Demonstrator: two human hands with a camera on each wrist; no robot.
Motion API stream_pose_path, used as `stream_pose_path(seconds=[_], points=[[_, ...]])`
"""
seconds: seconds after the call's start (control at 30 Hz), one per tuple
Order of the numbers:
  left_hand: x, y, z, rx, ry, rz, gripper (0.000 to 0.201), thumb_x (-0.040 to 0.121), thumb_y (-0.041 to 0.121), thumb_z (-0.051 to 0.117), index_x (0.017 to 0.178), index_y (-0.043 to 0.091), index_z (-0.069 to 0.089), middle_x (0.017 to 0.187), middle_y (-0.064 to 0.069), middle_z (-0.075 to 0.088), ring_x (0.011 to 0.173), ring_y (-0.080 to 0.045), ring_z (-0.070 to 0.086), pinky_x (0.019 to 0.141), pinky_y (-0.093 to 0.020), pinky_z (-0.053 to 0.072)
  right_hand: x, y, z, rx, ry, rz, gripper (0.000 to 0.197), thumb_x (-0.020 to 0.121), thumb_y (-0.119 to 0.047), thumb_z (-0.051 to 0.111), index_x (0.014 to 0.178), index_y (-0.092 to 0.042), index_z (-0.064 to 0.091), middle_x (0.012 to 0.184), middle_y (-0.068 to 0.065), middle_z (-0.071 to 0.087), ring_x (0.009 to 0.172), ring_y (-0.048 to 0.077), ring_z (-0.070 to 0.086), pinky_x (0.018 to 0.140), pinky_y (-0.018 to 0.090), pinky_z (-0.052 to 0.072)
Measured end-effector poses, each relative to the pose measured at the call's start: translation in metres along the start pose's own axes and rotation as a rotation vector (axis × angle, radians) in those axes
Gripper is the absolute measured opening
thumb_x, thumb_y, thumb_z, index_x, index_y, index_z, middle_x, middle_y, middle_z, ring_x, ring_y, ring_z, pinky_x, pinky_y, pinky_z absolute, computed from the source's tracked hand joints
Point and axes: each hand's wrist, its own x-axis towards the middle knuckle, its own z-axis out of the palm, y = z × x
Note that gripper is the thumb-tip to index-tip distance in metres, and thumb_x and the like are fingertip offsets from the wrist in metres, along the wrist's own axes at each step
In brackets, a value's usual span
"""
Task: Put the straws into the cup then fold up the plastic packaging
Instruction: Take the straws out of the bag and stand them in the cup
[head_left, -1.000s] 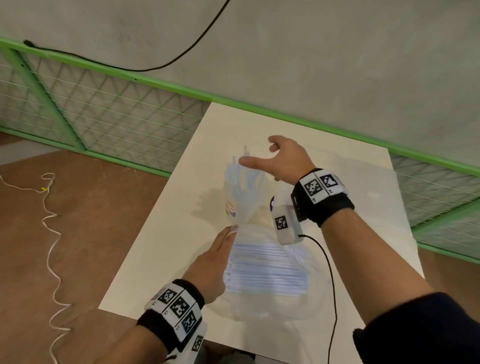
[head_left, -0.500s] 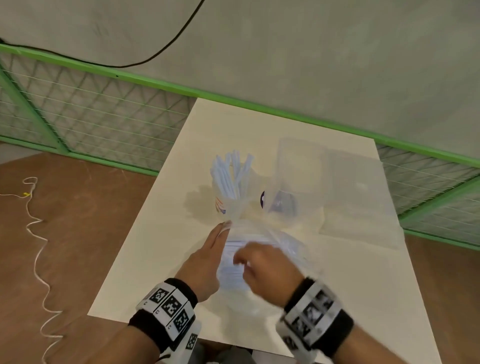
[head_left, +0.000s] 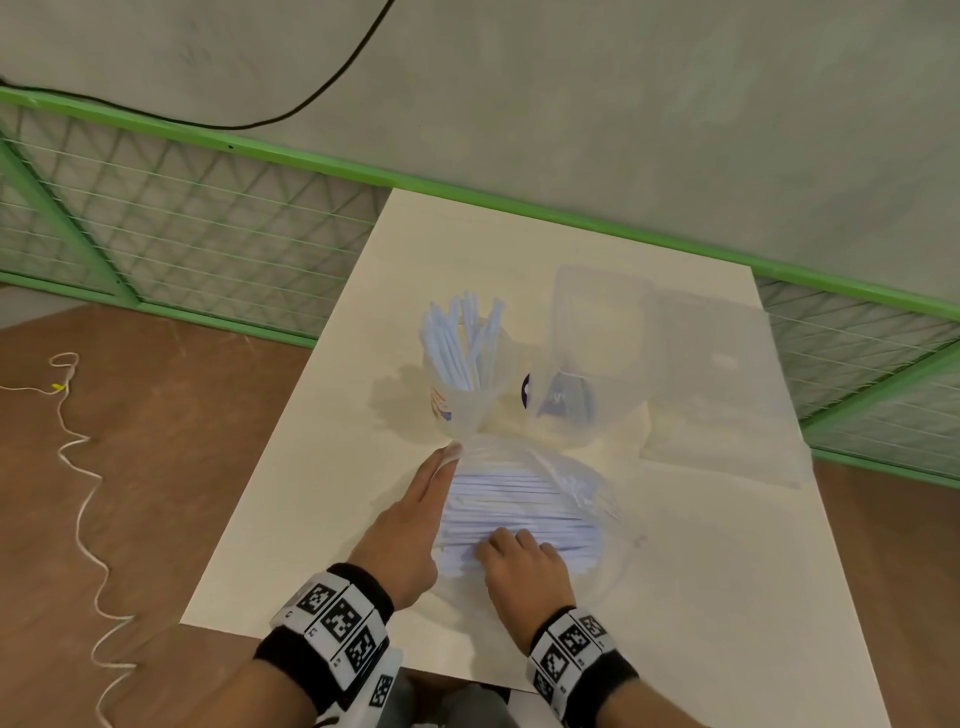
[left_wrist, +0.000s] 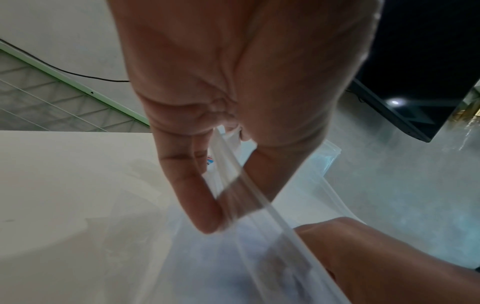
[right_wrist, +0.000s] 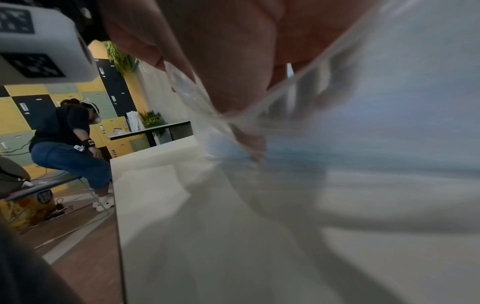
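A: Clear plastic packaging bag (head_left: 524, 499), soft and crinkled, lies flat on the pale cream tabletop (head_left: 701, 571). Left hand (head_left: 410, 525) pinches its upper lip: in the left wrist view the thumb and forefinger (left_wrist: 197, 197) close on the stiff strip at the bag's mouth (left_wrist: 244, 185).

B: And the other hand?

A: Right hand (head_left: 524, 569) sits at the near end of the bag, fingers curled down onto the film. The right wrist view is blurred, but the fingertips (right_wrist: 233, 90) look folded over the transparent edge (right_wrist: 298, 82). Whether they grip straws through it, I cannot tell.

B: Straws?

A: Two lots. White paper-wrapped straws (head_left: 519, 514) lie side by side inside the bag, between the hands. Another bunch of pale straws (head_left: 462, 343) stands upright in the translucent plastic cup with printed logo (head_left: 452, 410), just beyond the left fingertips.

B: Surroundings?

A: Second clear plastic sheet (head_left: 711, 384) lies flat to the right of the cup. Green metal railing with wire mesh (head_left: 208, 218) runs behind the table; a white cord (head_left: 83, 478) trails on the brown floor.
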Motion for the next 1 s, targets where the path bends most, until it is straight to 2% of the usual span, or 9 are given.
stream_pose_path(seconds=[0.1,0.27,0.4,0.6,0.73,0.83,0.87,0.97,1.0], points=[[0.0,0.0,0.0,0.006,0.011,0.005,0.107,0.072,-0.014,0.051,0.153,0.031,-0.003,0.156,0.027,-0.015,0.084,-0.006,0.044,0.05,-0.01,0.036,0.0,-0.002,-0.002,-0.022,0.028,-0.002,0.05,0.03,-0.013,0.092,0.075,-0.02,0.07,0.071,-0.001,0.065,0.061,0.022,0.062,0.053,0.036,0.053],[0.0,0.001,0.0,0.007,0.017,0.0,0.108,0.072,-0.014,0.051,0.153,0.03,-0.004,0.157,0.026,-0.014,0.087,-0.007,0.044,0.051,-0.01,0.036,0.002,-0.004,-0.003,-0.064,0.065,-0.021,0.037,0.039,-0.013,0.089,0.069,-0.02,0.068,0.066,-0.001,0.062,0.064,0.022,0.06,0.058,0.037,0.052],[0.003,-0.002,0.001,-0.015,0.03,0.006,0.109,0.071,-0.014,0.052,0.153,0.031,-0.002,0.156,0.028,-0.015,0.105,-0.013,0.055,0.062,-0.013,0.039,0.004,-0.005,-0.002,-0.091,0.08,-0.018,0.033,0.04,-0.013,0.089,0.064,-0.018,0.066,0.066,0.0,0.061,0.063,0.023,0.059,0.056,0.037,0.052],[0.001,-0.003,0.0,-0.018,0.031,0.006,0.109,0.07,-0.014,0.05,0.152,0.035,-0.002,0.154,0.032,-0.016,0.095,-0.018,0.061,0.063,-0.022,0.046,0.006,-0.005,0.001,-0.123,0.054,-0.022,0.03,0.043,-0.013,0.088,0.062,-0.02,0.065,0.058,-0.001,0.06,0.059,0.023,0.058,0.057,0.039,0.05],[0.002,-0.003,-0.001,-0.024,0.035,0.01,0.108,0.07,-0.014,0.05,0.153,0.033,-0.001,0.154,0.031,-0.015,0.1,-0.018,0.06,0.068,-0.025,0.05,0.011,-0.008,-0.002,-0.115,0.029,0.019,0.027,0.043,-0.013,0.086,0.061,-0.018,0.066,0.059,0.0,0.062,0.061,0.024,0.059,0.057,0.041,0.05],[0.002,-0.002,-0.002,-0.03,0.029,0.014,0.108,0.07,-0.013,0.05,0.153,0.033,-0.001,0.155,0.03,-0.015,0.102,-0.019,0.06,0.074,-0.03,0.053,0.012,-0.011,-0.003,-0.131,-0.03,0.005,0.017,0.059,-0.014,0.08,0.071,-0.017,0.068,0.068,0.003,0.066,0.071,0.027,0.061,0.069,0.044,0.049],[0.002,-0.001,-0.002,-0.031,0.027,0.016,0.108,0.07,-0.014,0.05,0.153,0.033,-0.001,0.155,0.03,-0.015,0.1,-0.019,0.06,0.074,-0.03,0.053,0.011,-0.011,-0.004,-0.134,-0.054,0.005,0.017,0.059,-0.014,0.08,0.071,-0.017,0.068,0.067,0.002,0.065,0.07,0.027,0.06,0.07,0.045,0.049],[0.003,-0.001,-0.002,-0.033,0.028,0.019,0.109,0.07,-0.014,0.051,0.153,0.034,-0.002,0.155,0.031,-0.014,0.098,-0.018,0.06,0.072,-0.029,0.053,0.01,-0.013,-0.003,-0.077,-0.081,0.027,0.03,0.041,-0.016,0.088,0.056,-0.021,0.062,0.053,-0.002,0.058,0.055,0.024,0.055,0.06,0.041,0.049],[0.003,0.0,-0.002,-0.031,0.029,0.019,0.109,0.07,-0.014,0.051,0.153,0.035,-0.002,0.155,0.031,-0.014,0.098,-0.018,0.06,0.072,-0.029,0.053,0.01,-0.014,-0.004,-0.082,-0.058,0.026,0.03,0.04,-0.017,0.088,0.055,-0.021,0.062,0.053,-0.002,0.058,0.056,0.023,0.055,0.059,0.041,0.049]])
